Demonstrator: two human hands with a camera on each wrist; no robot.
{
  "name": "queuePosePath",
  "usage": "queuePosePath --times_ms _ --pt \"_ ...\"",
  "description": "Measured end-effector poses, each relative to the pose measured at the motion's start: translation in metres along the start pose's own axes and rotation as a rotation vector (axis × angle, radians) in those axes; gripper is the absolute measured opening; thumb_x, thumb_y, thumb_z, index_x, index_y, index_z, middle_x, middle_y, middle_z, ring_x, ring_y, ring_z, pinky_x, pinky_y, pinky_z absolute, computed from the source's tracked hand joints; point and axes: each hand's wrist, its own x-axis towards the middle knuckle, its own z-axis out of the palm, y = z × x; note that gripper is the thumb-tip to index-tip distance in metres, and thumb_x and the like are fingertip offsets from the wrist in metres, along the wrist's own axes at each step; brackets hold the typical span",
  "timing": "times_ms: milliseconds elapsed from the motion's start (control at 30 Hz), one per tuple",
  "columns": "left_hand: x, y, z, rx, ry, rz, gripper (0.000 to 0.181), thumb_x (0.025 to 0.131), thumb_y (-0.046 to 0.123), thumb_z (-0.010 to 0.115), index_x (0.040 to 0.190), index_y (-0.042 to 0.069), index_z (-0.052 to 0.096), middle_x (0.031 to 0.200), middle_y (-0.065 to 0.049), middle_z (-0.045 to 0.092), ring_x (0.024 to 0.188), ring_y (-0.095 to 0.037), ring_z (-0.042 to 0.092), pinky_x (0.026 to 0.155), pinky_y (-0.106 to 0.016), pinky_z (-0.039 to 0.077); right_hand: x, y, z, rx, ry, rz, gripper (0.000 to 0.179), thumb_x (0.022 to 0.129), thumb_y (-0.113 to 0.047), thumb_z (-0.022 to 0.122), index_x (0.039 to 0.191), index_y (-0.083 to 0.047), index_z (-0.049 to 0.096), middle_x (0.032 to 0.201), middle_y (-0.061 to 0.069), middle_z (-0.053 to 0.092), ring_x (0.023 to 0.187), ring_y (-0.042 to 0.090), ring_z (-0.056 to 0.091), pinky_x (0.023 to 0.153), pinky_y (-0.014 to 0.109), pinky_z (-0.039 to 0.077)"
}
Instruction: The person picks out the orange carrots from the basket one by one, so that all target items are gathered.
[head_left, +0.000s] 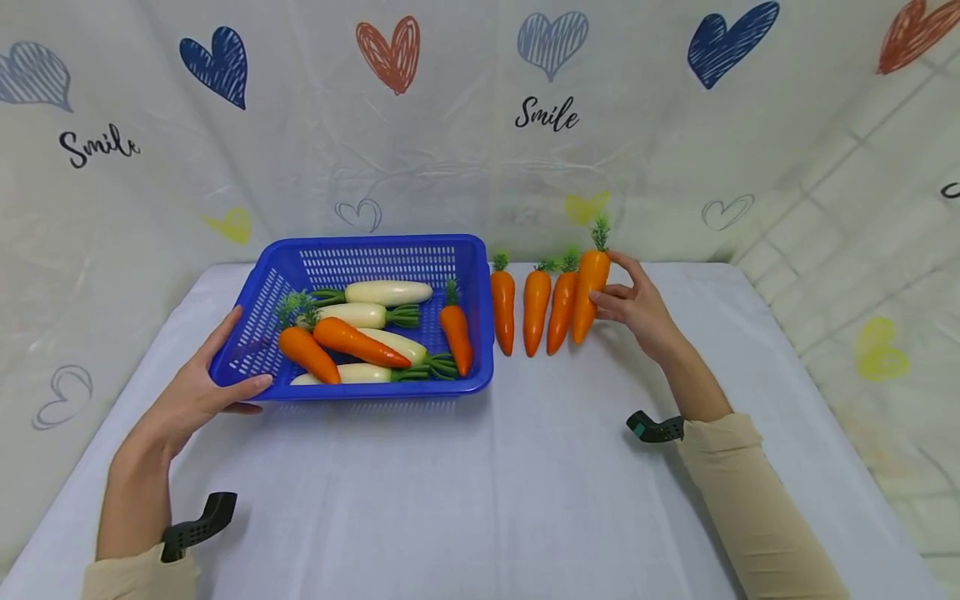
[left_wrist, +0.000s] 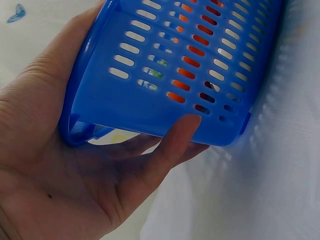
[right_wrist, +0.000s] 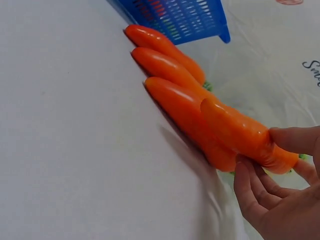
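Observation:
My left hand (head_left: pixel 191 400) grips the left front corner of a blue plastic basket (head_left: pixel 486 333). In the left wrist view its fingers and thumb spread around the slotted wall (left_wrist: pixel 125 100). Inside the basket lie several white radishes (head_left: pixel 388 292) with green stems, and three orange carrots, one (head_left: pixel 455 333) by the right wall. To the basket's right, my right hand (head_left: pixel 645 317) pinches a carrot (head_left: pixel 591 292) with a leafy green top between thumb and fingers. The right wrist view shows this carrot (right_wrist: pixel 240 132) tilted, its tip raised over the neighbouring carrot (right_wrist: pixel 185 112).
Three more carrots stand in a row between basket and right hand: one (head_left: pixel 503 312) by the basket wall, a second (head_left: pixel 536 312), and a third (head_left: pixel 561 312) beside the held one. A white cloth covers the table (head_left: pixel 525 500). A heart-printed curtain (head_left: pixel 465 142) hangs behind.

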Motion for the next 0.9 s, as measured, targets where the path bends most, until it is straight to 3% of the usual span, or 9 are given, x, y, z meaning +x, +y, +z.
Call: queuePosePath --times_ms 133,367,500,667,900 --pt "0.000 -0.001 0.000 -0.006 0.002 0.000 0.103 0.101 0.036 0.068 0.159 0.054 -0.015 0.172 -0.032 -0.003 0.125 -0.041 0.053 0.081 -0.033 0.066 0.001 0.005 -0.002 -0.028 0.002 0.041 0.080 0.103 -0.020 0.065 0.167 -0.027 0.017 0.117 0.000 0.063 0.094 0.002 0.069 0.085 0.021 0.062" --pt "-0.002 0.002 0.000 -0.006 0.003 0.000 0.103 0.101 0.035 0.068 0.159 0.054 -0.015 0.172 -0.031 -0.003 0.120 -0.037 0.056 0.081 -0.032 0.066 0.004 0.012 -0.003 -0.044 -0.009 0.111 0.081 0.105 -0.019 0.063 0.168 -0.028 0.013 0.145 0.026 0.051 0.094 -0.001 0.068 0.089 0.023 0.062" --pt "-0.002 0.003 0.000 -0.006 0.003 -0.002 0.103 0.101 0.035 0.068 0.159 0.054 -0.015 0.171 -0.032 -0.003 0.118 -0.034 0.057 0.081 -0.033 0.066 0.004 0.015 -0.004 -0.069 0.004 0.125 0.082 0.104 -0.019 0.063 0.169 -0.027 0.013 0.143 0.028 0.052 0.091 0.000 0.068 0.086 0.023 0.063" --pt "-0.002 0.003 0.001 -0.014 0.006 0.001 0.103 0.101 0.035 0.068 0.159 0.054 -0.015 0.171 -0.032 -0.004 0.126 -0.044 0.052 0.081 -0.033 0.066 0.005 0.018 -0.003 -0.091 0.027 0.129 0.083 0.103 -0.019 0.065 0.168 -0.025 0.014 0.135 0.023 0.053 0.085 0.001 0.068 0.083 0.022 0.063" --pt "-0.002 0.003 0.002 -0.017 0.005 -0.003 0.104 0.101 0.035 0.068 0.159 0.053 -0.015 0.172 -0.031 -0.005 0.128 -0.046 0.051 0.081 -0.033 0.066 0.005 0.019 -0.001 -0.141 0.041 0.142 0.081 0.102 -0.019 0.066 0.168 -0.022 0.019 0.139 0.022 0.048 0.090 0.005 0.064 0.085 0.024 0.063"
